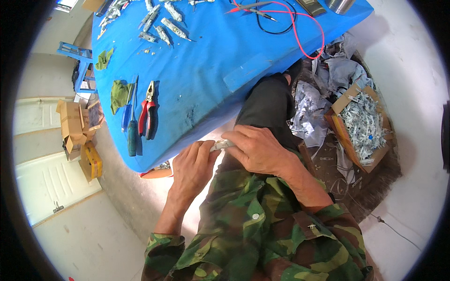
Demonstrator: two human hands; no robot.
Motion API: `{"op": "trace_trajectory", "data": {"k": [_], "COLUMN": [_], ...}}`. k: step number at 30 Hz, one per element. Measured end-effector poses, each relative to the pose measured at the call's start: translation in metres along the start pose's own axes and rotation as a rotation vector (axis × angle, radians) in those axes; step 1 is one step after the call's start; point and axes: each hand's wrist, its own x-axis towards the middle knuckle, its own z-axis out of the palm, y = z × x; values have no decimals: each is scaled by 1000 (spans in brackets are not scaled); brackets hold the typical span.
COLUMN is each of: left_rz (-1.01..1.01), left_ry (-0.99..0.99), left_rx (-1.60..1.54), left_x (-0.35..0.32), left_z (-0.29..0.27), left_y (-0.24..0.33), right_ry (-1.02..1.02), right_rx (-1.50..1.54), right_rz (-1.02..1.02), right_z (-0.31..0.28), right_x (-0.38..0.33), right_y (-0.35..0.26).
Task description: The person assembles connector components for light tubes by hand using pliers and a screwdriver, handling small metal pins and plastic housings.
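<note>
Between my two hands, over my lap by the table's near edge, is a small pale cylindrical piece [222,145], mostly covered by fingers. My left hand [194,163] pinches its left end, while my right hand [257,149] grips the other end. Its exact kind is hard to make out; it resembles the whitish elongated parts [174,28] scattered at the far side of the blue-covered table [201,70]. Left of my hands on the cloth lie red-handled pliers [147,112], a screwdriver with a dark green handle [132,136] and a blue-handled tool [125,117].
Red and black test leads [300,35] loop over the table's far right edge near a metal cylinder [340,4]. A green cloth [120,96] lies beside the tools. On the floor right stands an open carton [365,126] of pale scraps; cardboard boxes [72,124] stand at left.
</note>
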Motion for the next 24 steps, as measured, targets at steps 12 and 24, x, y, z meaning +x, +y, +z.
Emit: {"op": "trace_trajectory", "data": {"k": [12,24], "left_rz": [-98,-336], "left_ry": [-63,77], "left_rx": [123,86], "left_x": [-5,-18], "left_z": [11,39], "left_y": [2,20], "right_ry": [151,234], "right_rx": [-172,-194], "right_rz": [-133,-128], "right_z": [27,35], "right_x": [1,0], "right_y": [14,19]}}
